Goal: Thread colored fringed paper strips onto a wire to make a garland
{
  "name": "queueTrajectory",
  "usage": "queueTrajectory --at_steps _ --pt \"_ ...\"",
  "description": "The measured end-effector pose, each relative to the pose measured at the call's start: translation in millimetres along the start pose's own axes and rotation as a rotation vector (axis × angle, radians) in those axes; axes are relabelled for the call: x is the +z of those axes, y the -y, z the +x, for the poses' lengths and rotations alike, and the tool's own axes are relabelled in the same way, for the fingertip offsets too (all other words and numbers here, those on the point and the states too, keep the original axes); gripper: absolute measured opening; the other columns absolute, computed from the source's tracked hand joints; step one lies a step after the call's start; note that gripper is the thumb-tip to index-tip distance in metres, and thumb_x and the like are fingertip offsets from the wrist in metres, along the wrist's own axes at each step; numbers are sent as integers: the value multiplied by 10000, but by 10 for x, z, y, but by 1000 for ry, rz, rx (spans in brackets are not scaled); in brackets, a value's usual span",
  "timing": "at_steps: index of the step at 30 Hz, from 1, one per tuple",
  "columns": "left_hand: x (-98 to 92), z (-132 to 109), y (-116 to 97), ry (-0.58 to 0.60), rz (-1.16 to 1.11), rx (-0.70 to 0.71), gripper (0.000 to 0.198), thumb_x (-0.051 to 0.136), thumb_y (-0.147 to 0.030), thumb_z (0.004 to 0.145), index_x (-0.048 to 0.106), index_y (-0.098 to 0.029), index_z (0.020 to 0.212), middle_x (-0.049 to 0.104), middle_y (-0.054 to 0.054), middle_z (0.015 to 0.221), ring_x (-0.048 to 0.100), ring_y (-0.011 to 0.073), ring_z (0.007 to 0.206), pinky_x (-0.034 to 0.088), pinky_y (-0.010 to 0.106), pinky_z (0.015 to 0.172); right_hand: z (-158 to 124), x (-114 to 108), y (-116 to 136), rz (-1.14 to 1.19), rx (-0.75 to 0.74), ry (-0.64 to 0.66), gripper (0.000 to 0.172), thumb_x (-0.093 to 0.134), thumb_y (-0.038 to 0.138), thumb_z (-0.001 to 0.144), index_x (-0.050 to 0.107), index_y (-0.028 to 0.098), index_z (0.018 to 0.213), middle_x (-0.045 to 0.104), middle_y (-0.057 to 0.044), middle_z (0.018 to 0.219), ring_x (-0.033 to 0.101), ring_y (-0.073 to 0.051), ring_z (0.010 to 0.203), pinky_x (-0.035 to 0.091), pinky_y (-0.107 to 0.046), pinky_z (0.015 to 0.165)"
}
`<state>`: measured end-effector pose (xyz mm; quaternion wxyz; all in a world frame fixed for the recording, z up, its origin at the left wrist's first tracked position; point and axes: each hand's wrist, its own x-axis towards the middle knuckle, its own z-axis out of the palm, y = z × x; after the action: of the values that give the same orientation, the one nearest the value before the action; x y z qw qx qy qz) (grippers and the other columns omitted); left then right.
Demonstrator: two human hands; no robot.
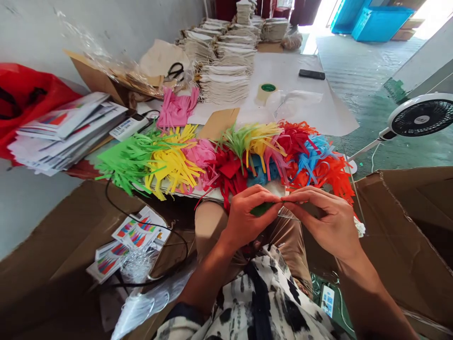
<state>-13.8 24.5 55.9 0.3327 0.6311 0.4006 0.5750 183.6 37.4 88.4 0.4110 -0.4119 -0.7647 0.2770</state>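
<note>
Above my lap, my left hand [253, 212] is closed in a pinch on a small piece of green paper [262, 208], mostly covered by the fingers. My right hand [327, 219] meets it fingertip to fingertip, pinching what looks like the end of the same green piece. Just beyond the hands, fringed paper tassels lie in a row along the table edge: green tassels [125, 158], yellow tassels [173, 165], dark red tassels [230, 170], blue tassels [313, 153] and orange-red tassels [329, 172].
Stacks of white bundles [226, 82] stand at the back, near a tape roll [267, 92], a black phone-like object [311, 74] and scissors [175, 71]. Printed cards [67, 127] are piled left. A fan [421, 118] stands right; cardboard [410, 236] flanks my legs.
</note>
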Motion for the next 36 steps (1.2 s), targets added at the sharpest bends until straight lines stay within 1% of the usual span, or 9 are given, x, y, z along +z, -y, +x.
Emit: queueTrajectory --at_steps 8,11,14,19,22,26,29,33,36 --pt "-5 3 -1 55 -41 -40 86 813 -280 948 823 -203 985 805 49 951 739 149 867 572 262 812 -47 15 -84 15 109 -26 68 784 326 972 809 316 1034 782 2 953 707 -181 847 550 -323 761" --pt "0 -7 9 64 -30 -104 139 814 -296 946 816 -197 1044 814 45 963 744 151 866 566 258 799 -36 -1 -97 -39 108 -29 68 760 339 989 787 278 995 755 -6 932 672 -171 834 533 -322 785" --pt "17 -21 39 35 -30 -130 112 808 -300 951 809 -189 968 811 38 920 741 148 835 557 257 782 -31 -27 -103 -32 117 -23 57 760 326 987 785 276 993 754 1 936 665 -160 832 527 -309 786" --pt "56 -24 81 33 -29 -87 94 807 -280 953 801 -193 921 807 30 908 739 149 845 557 265 805 -36 -42 -116 77 150 75 112 780 334 974 821 329 1078 803 10 1029 722 -166 920 552 -304 835" --pt "76 -20 75 37 -40 -128 89 802 -286 959 808 -198 943 820 31 933 751 151 854 564 262 811 -36 -24 -130 162 228 52 145 810 369 947 823 327 1085 808 14 979 724 -155 847 553 -292 779" --pt "84 -27 51 56 -39 -210 167 834 -349 931 816 -198 1000 827 37 965 758 163 884 566 264 818 -24 -13 -160 222 311 9 128 821 406 930 804 281 945 775 17 842 701 -141 760 531 -271 710" --pt "84 -39 60 65 -43 -267 217 847 -368 912 813 -196 1039 823 34 979 747 156 876 552 250 787 -13 -19 -179 229 340 -29 165 822 424 921 793 263 939 770 8 841 692 -141 755 531 -265 704" --pt "113 -51 99 39 -74 -306 163 828 -349 924 816 -186 918 813 21 886 722 140 801 531 239 741 -26 12 -191 239 340 -33 168 828 417 913 802 256 956 768 2 842 692 -147 748 537 -268 700" --pt "138 -53 117 33 -111 -336 177 837 -361 913 819 -185 919 811 17 871 712 140 781 525 237 719 -60 54 -204 264 320 -15 182 830 426 916 817 263 996 773 0 887 694 -148 763 535 -268 703"
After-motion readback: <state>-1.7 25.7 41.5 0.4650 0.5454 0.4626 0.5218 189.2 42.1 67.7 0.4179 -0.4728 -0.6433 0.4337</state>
